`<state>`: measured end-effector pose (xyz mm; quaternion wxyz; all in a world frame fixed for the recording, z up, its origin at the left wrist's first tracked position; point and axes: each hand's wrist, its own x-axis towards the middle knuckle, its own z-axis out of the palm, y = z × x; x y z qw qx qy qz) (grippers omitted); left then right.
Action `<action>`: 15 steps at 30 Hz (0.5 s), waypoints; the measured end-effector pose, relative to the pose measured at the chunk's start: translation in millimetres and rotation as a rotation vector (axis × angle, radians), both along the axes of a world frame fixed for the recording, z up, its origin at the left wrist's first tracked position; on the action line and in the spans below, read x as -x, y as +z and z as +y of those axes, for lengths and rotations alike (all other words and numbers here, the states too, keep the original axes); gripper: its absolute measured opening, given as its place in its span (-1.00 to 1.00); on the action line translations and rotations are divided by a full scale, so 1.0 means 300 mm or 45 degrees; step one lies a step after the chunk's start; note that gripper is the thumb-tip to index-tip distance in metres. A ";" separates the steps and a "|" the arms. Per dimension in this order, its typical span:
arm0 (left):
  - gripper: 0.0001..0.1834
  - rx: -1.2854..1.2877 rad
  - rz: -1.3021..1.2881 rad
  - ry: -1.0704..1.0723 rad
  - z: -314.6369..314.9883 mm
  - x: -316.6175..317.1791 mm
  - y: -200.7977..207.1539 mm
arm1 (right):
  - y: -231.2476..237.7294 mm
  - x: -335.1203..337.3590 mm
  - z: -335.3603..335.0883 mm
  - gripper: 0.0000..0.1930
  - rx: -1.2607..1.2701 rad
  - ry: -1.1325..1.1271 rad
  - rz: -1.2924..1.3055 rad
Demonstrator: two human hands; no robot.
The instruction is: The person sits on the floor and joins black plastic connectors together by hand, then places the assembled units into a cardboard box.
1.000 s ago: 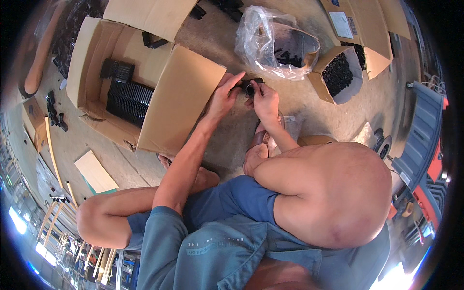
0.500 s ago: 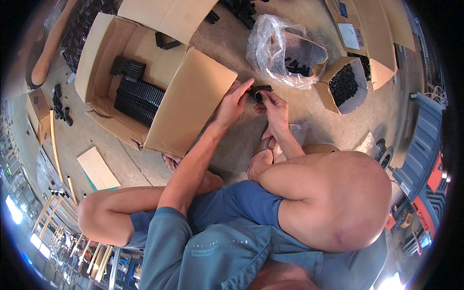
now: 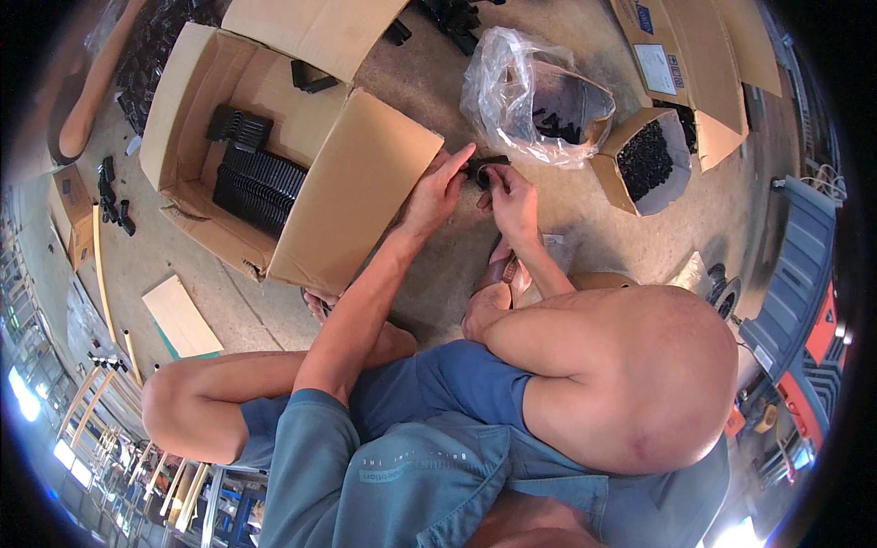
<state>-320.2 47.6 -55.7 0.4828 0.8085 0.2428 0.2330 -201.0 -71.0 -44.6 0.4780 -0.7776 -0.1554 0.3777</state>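
Evidently the right hand is pinching the black part at its eleven o'clock, long axis pointing roughly nine-to-three; the left hand is sitting toward the part's eight o'clock, its grip unclear.

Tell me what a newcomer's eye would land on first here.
Probably the large open cardboard box left of centre, with its tight row of black parts inside. Next, near the middle, the right hand pinching a small black piece, with the left hand close beside it. Toward the upper right, a smaller carton holding tiny black bits stands beside a clear plastic bag.
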 end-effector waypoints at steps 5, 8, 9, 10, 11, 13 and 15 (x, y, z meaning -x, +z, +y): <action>-0.50 0.037 -0.026 0.100 -0.009 -0.009 -0.005 | -0.004 -0.003 0.004 -0.80 -0.029 -0.051 0.122; -0.64 0.045 0.026 0.118 -0.014 -0.004 -0.021 | 0.008 -0.006 0.010 -0.79 -0.040 -0.055 0.133; -0.69 0.056 0.044 0.122 -0.017 -0.003 -0.025 | 0.005 -0.008 0.009 -0.79 -0.052 -0.076 0.163; -0.71 0.060 0.036 0.109 -0.019 -0.003 -0.030 | 0.000 -0.010 0.007 -0.78 -0.064 -0.097 0.192; -0.73 0.066 0.027 0.094 -0.017 -0.008 -0.027 | -0.006 -0.013 0.004 -0.78 -0.076 -0.122 0.220; -0.75 0.068 0.012 0.071 -0.015 -0.021 -0.019 | -0.012 -0.019 -0.007 -0.77 -0.030 -0.118 0.203; -0.75 0.039 0.034 0.089 -0.007 0.015 -0.026 | -0.013 0.012 0.011 -0.76 -0.006 -0.098 0.228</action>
